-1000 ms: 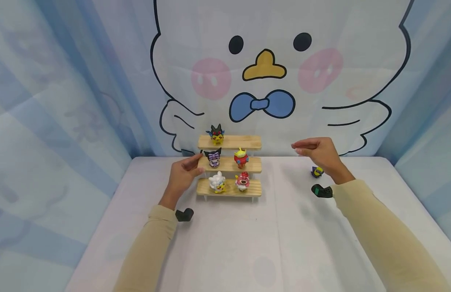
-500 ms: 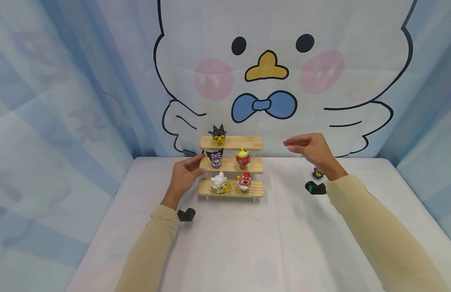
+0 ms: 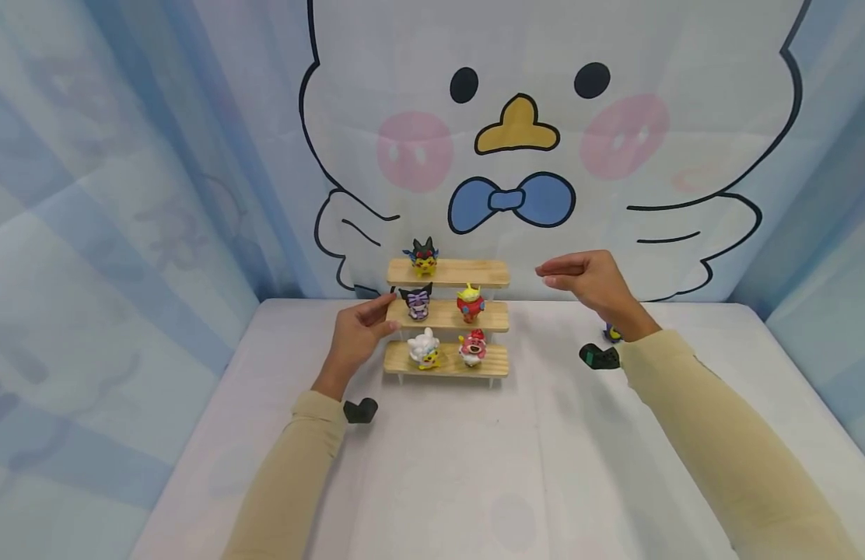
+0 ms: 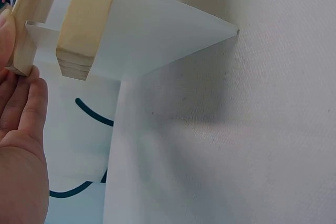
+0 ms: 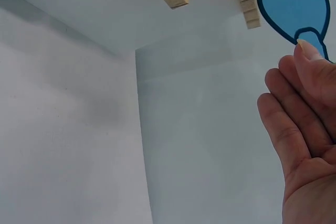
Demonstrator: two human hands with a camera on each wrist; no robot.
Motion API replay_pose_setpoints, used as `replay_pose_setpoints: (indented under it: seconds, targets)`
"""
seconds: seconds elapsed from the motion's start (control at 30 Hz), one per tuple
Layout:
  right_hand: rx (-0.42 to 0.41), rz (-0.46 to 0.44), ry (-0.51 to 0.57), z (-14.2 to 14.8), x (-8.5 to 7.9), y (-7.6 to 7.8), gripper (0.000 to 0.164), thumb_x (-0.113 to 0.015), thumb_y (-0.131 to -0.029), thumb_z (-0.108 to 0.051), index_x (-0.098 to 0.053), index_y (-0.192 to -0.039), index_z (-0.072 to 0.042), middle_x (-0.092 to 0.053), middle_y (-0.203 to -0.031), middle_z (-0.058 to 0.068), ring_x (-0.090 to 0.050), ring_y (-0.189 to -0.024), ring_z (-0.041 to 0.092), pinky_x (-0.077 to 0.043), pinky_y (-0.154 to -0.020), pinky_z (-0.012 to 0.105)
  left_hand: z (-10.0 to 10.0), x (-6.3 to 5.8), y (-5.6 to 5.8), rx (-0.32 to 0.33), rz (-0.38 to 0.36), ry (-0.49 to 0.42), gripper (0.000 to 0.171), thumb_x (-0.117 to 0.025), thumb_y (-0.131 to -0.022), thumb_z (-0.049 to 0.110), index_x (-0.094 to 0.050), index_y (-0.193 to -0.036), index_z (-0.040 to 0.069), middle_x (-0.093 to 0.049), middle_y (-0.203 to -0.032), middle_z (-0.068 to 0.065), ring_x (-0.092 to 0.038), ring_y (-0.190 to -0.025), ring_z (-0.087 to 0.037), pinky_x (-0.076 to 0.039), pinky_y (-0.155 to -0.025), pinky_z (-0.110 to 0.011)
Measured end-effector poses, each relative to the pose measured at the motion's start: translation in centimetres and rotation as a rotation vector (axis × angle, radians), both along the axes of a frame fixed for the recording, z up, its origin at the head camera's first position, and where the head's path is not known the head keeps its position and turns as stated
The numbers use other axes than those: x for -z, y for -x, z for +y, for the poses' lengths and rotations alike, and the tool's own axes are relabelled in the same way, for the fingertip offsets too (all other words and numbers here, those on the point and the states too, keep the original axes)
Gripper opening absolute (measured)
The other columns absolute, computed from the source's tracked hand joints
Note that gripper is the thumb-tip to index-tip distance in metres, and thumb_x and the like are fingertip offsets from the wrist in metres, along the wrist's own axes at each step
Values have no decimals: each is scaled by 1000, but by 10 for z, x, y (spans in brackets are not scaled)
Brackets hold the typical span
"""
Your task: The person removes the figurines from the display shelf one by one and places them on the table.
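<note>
In the head view, a three-step wooden display shelf (image 3: 483, 314) stands at the back of the white table. My left hand (image 3: 357, 336) grips its middle step by the left end; the left wrist view has the thumb above the wood (image 4: 23, 51) and the fingers below. On the top step sits a black-eared yellow figurine (image 3: 423, 258). A purple-black figurine (image 3: 418, 303) and a red one with a yellow head (image 3: 470, 304) share the middle step. The bottom step bears a white-hooded figurine (image 3: 424, 350) and a pink one (image 3: 472, 348). My right hand (image 3: 592, 281) hovers right of the shelf, fingers extended, no object visible in it.
A small dark-and-yellow figurine (image 3: 612, 333) lies on the table, partly behind the right wrist. Black wrist camera mounts (image 3: 360, 411) project from both forearms. A printed curtain (image 3: 506, 249) hangs right behind the table's back edge.
My right hand has moved left and slightly up toward the shelf, covering more of the loose figurine. The left hand keeps its grip on the shelf. The whole view has drifted slightly.
</note>
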State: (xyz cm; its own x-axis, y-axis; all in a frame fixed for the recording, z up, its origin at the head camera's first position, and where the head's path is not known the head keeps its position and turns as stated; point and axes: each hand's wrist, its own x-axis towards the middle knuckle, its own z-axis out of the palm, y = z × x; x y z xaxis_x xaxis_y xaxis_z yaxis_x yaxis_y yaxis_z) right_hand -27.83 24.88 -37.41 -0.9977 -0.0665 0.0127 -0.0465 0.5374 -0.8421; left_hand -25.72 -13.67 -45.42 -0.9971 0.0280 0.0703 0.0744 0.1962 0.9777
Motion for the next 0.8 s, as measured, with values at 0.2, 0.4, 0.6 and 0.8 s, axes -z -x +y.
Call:
replay_pose_setpoints:
  seconds: [0.2, 0.4, 0.6, 0.8]
  targets:
    - [-25, 26, -7, -7, -1, 3, 33, -68, -101, -7, -69, -133, 0, -69, -136, 22, -67, -128, 37, -52, -116, 51, 0, -1, -2, -5, -19, -12, 53, -75, -91, -6, -64, -142, 6, -62, -149, -12, -60, -139, -27, -54, -110, -31]
    - [-51, 31, -1, -14, -5, 5, 33, -68, -101, -8, -68, -133, 0, -69, -137, 22, -66, -128, 38, -50, -118, 53, -1, -2, -3, 0, 6, -11, 53, -75, -91, -5, -63, -142, 5, -63, -148, -13, -60, -139, -27, -53, -110, -32]
    - [-75, 13, 7, -20, -9, 7, 35, -69, -101, -11, -68, -134, -1, -69, -138, 21, -66, -129, 37, -49, -119, 52, -2, -1, -2, 0, 11, -11, 53, -75, -91, -6, -63, -142, 5, -63, -148, -13, -60, -139, -27, -54, -111, -31]
    - [-85, 23, 6, -25, -10, 10, 34, -69, -101, -10, -69, -133, -1, -70, -136, 21, -67, -127, 37, -51, -117, 51, 0, -1, -1, 3, 15, 1, 54, -76, -90, -5, -63, -142, 6, -63, -148, -12, -61, -138, -27, -54, -111, -31]
